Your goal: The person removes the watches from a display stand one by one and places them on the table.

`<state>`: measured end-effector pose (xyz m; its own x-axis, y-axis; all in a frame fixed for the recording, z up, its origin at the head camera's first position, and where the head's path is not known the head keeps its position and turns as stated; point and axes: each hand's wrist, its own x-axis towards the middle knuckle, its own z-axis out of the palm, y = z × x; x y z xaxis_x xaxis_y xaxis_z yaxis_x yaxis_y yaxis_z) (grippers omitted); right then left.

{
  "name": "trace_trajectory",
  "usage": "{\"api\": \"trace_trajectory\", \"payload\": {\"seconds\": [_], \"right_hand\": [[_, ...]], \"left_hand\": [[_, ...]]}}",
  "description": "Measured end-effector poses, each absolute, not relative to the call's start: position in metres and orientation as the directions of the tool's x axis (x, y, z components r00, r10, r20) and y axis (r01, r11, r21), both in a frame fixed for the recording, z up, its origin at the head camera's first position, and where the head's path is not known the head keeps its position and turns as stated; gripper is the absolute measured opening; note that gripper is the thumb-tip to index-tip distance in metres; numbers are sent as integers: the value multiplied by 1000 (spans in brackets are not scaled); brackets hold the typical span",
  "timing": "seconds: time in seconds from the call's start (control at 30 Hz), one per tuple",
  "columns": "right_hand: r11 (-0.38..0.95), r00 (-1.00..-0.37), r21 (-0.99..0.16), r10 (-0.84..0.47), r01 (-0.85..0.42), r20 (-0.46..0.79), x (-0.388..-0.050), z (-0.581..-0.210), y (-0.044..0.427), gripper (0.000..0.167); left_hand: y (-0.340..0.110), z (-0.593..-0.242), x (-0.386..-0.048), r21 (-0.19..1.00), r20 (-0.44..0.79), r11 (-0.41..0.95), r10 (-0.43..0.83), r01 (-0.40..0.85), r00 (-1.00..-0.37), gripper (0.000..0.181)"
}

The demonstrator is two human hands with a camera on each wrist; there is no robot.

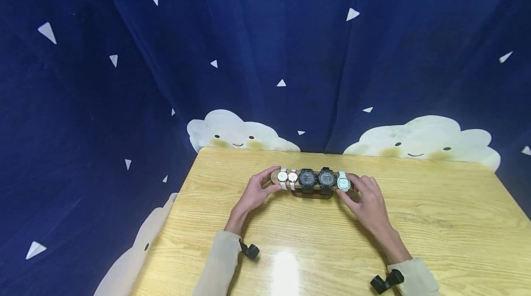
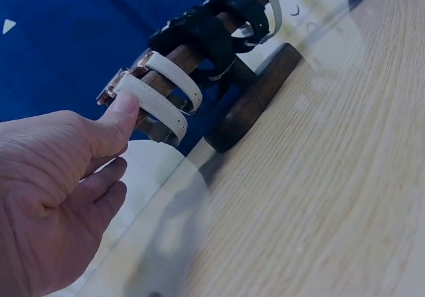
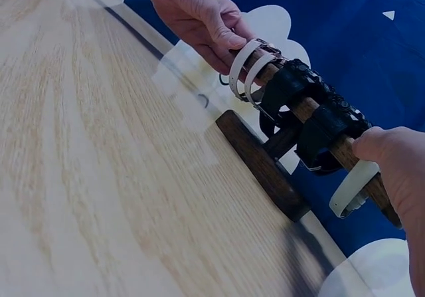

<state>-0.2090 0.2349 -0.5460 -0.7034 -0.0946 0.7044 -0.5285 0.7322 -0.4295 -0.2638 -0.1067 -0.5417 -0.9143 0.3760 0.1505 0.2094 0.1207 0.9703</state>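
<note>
A dark wooden watch stand [image 3: 261, 165] has a horizontal bar carrying several watches. From the left in the head view come two small watches with white straps [image 1: 282, 176], two black watches [image 1: 307, 178] and a pale mint square watch [image 1: 343, 183]. The left hand [image 1: 258, 191] pinches the bar's left end, its thumb against the outermost white strap [image 2: 151, 104] in the left wrist view. At the other end, the right hand [image 1: 367, 204] grips around the mint watch, thumb in front and fingers behind. The right thumb lies beside a black strap [image 3: 319, 132] in the right wrist view.
The stand is on a light wooden table [image 1: 435, 204], toward its back edge. Behind hangs a dark blue curtain [image 1: 257, 47] with white triangles and smiling clouds. Each sleeved wrist carries a small black camera [image 1: 250, 251].
</note>
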Motion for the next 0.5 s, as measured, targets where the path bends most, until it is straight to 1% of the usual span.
{"api": "trace_trajectory", "payload": {"seconds": [0.27,0.5], "right_hand": [[729,-686,-445,-47,-521,726,-209,-548,231,50],[723,-709,-480,-19,-497,705,-207,-548,229,48]], "left_hand": [[-107,-542,-263,969,148,129,371,209,-916,62],[-107,-542,-264,968,144,141,370,209,-918,63]]}}
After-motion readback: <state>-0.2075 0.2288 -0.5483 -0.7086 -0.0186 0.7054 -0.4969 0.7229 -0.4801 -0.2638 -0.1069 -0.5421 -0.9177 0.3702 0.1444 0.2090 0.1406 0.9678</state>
